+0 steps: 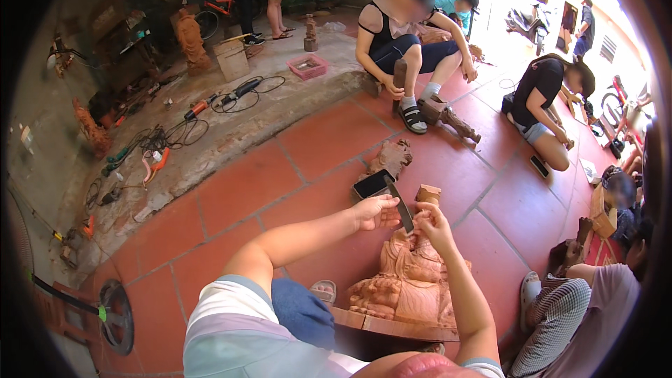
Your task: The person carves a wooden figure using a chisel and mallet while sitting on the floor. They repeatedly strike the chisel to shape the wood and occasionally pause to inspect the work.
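Note:
Both my hands are raised over a reddish-brown wood carving point(404, 283) of a robed figure, which lies in front of me. Between them is a thin dark grey strip point(401, 204) that looks like sandpaper. My left hand point(378, 213) pinches it along its left side. The fingers of my right hand point(434, 228) are closed near its lower end, and they hide part of the carving's upper end. Just beyond my hands, a pale wooden block point(428, 194) shows. A black phone point(371, 183) rests beside a rough carved wood piece point(392, 157).
Across the tiles a seated person point(402, 35) holds a dark wooden piece; another person point(542, 101) sits farther right. Close on my right is a person in checkered trousers point(556, 315). Power tools with cables point(199, 108) and a pink basket point(308, 66) lie on the concrete.

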Available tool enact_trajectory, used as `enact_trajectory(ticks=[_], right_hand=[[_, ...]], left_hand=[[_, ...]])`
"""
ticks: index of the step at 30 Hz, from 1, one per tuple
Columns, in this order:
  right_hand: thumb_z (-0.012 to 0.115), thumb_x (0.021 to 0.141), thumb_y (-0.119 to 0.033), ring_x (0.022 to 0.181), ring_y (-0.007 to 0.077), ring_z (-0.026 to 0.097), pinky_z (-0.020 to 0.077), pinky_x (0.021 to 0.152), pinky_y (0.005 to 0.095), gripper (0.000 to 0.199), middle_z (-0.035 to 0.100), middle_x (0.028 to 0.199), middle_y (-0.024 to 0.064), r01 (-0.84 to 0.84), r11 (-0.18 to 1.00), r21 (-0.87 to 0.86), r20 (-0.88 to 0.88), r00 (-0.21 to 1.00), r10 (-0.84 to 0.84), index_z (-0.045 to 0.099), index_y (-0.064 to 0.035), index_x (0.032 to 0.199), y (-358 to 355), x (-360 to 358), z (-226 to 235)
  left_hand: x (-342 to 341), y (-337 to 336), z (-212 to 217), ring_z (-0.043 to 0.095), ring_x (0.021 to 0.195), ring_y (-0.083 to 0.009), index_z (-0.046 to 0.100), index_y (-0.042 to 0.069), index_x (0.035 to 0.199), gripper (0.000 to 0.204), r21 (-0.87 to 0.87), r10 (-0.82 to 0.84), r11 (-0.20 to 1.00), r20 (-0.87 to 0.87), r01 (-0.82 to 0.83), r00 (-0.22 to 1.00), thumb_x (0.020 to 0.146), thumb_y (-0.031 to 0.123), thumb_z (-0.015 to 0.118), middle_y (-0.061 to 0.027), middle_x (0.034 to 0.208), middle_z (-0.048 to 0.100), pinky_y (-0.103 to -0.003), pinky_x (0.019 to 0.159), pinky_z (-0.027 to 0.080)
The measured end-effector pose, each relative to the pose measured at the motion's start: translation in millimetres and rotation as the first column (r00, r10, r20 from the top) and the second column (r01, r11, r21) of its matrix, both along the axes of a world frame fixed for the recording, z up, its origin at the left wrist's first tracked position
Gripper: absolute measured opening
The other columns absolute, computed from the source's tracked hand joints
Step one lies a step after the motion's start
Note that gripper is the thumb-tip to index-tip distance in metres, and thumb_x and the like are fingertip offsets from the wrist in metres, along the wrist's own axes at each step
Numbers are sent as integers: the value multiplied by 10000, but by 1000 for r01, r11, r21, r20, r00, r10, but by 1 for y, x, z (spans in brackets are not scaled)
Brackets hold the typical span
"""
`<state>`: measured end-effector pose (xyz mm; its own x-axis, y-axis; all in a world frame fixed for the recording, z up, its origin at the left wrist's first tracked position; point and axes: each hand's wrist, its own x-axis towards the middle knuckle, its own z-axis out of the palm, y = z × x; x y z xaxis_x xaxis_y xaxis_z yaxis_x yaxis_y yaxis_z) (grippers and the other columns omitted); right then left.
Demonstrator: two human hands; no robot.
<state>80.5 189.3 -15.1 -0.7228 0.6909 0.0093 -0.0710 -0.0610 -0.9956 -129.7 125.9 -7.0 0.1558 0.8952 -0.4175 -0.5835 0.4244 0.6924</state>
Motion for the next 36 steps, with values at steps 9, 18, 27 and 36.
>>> enact_trajectory(ticks=[9,18,27,36], right_hand=[[464,959,-240,764,66,499,432,637,207,294,547,905,-5,119,956,269,-80,992,-101,503,-63,1190,-25,-31,5],[444,945,-294,689,208,664,548,571,290,331,654,874,127,-67,992,-108,45,996,73,581,-1,1019,0,-18,36],[603,856,-117,757,165,643,549,653,281,171,636,847,82,-45,993,-112,23,999,48,579,-2,979,-9,2,19],[642,830,-81,784,139,625,532,708,267,147,635,868,66,-35,966,-255,71,996,55,583,-18,949,3,8,12]], left_hand=[[19,-10,-25,537,1019,-125,591,116,1145,335,-135,-114,984,-5,112,994,875,313,583,-4,1123,613,-336,855,425],[-2,-33,4,530,706,-66,647,77,1090,282,463,262,819,-827,339,498,811,120,663,7,799,596,-205,626,439],[7,-15,-26,505,696,-42,689,26,947,163,313,-61,884,-658,347,750,825,131,662,40,770,572,-197,613,419],[17,-22,-40,541,701,-48,649,11,989,212,206,-115,941,-554,269,825,850,171,639,5,829,638,-206,657,454]])
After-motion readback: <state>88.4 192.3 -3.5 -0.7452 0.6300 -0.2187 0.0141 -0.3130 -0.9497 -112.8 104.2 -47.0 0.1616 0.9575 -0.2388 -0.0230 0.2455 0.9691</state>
